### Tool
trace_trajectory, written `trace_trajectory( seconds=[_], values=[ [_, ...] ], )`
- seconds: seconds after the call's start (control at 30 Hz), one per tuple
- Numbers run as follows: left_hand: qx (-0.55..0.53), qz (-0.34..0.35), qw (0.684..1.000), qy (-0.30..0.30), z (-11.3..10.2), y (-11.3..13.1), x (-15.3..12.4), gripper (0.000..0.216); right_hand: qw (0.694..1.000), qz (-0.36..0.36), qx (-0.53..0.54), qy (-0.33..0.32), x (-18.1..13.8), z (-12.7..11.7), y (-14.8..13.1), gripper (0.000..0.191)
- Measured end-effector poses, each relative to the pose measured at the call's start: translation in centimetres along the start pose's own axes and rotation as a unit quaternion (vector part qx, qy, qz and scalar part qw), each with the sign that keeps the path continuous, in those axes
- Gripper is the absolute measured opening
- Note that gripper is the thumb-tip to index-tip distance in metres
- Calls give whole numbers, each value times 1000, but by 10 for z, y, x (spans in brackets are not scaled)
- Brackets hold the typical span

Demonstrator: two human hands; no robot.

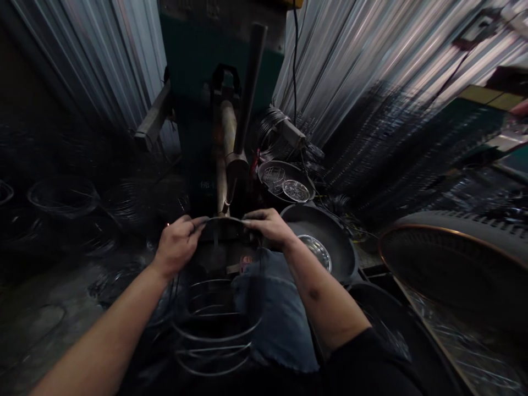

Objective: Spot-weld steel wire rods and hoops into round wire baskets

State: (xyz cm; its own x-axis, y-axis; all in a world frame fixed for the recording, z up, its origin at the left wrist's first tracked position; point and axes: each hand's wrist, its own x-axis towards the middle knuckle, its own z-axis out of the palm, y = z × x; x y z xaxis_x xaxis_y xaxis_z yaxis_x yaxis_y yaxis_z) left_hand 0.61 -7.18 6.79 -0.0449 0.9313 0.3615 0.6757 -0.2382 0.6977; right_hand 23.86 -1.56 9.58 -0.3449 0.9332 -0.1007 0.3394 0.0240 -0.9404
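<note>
My left hand (178, 246) and my right hand (270, 224) pinch opposite sides of a curved rim (220, 218). It appears to be part of a round wire frame (214, 339), whose rings hang down towards my lap, partly blurred. Between my hands, the rim's middle meets the copper-coloured tip (226, 207) of a machine that looks like a spot welder. Above that tip are a brass-coloured bar (229, 127) and a dark slanted rod (251, 88). A blue denim cloth (284, 319) lies over my leg, below my right forearm.
Right of the machine, a dark round pan (270, 195) contains wire pieces and a shiny disc. A larger pan (344, 242) nearer me holds another shiny disc (315, 250). A big copper-edged round guard (454, 236) stands far right. Wire coils (61, 195) lie in shadow left.
</note>
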Motion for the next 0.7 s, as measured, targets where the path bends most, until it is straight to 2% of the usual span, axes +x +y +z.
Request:
trace_trajectory(
  seconds=[0.07,0.17,0.33,0.5,0.6,0.7],
  values=[
    [-38,12,999,-7,7,-10,-23,42,983,72,148,-83,-21,-2,21,33],
    [-72,2,997,-8,15,-18,-48,38,953,101,248,-144,-49,-2,45,36],
    [-97,40,995,-3,17,-11,-59,32,957,95,236,-139,-73,-4,49,32],
    [-83,44,996,-8,15,4,-62,30,977,80,176,-91,-86,-6,44,28],
    [-81,56,995,-28,21,12,-64,30,978,94,172,-76,-90,-1,50,26],
    [-81,64,994,-38,28,16,-64,32,973,120,193,-34,-94,7,58,28]
  ],
)
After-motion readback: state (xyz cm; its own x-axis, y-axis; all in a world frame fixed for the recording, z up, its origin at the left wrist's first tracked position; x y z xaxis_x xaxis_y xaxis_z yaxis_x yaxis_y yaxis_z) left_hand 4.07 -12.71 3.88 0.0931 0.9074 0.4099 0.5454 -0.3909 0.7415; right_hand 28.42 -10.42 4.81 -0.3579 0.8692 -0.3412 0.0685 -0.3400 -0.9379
